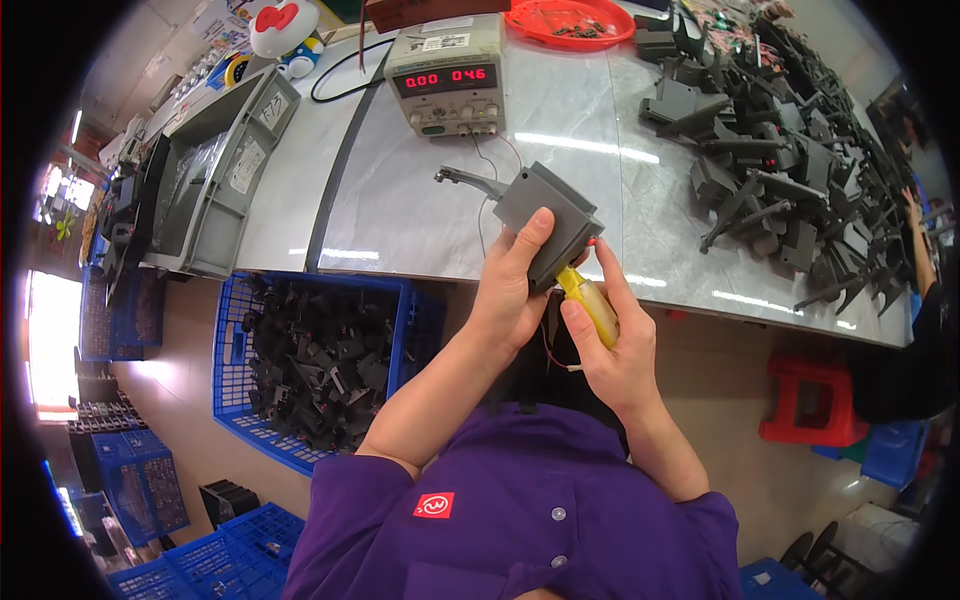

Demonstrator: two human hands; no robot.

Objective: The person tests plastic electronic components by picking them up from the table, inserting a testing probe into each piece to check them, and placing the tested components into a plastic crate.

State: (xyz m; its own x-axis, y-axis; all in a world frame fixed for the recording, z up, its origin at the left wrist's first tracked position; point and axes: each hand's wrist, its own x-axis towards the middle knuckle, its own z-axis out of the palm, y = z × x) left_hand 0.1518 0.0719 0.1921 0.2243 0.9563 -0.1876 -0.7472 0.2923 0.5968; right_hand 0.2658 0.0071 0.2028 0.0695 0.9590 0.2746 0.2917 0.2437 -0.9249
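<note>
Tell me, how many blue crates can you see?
4, maybe more hidden: one crate of black parts under the table, a stack at far left, one by the purple sleeve, one at bottom right.

Purple short-sleeved shirt (520,520), small red square chest badge (white emblem), two round buttons, bare forearms

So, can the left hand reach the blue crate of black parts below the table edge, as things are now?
Probably not at once: the left hand is wrapped around the grey housing. The blue crate sits open beside the left forearm, nothing covering it, so a freed hand likely could.
</note>
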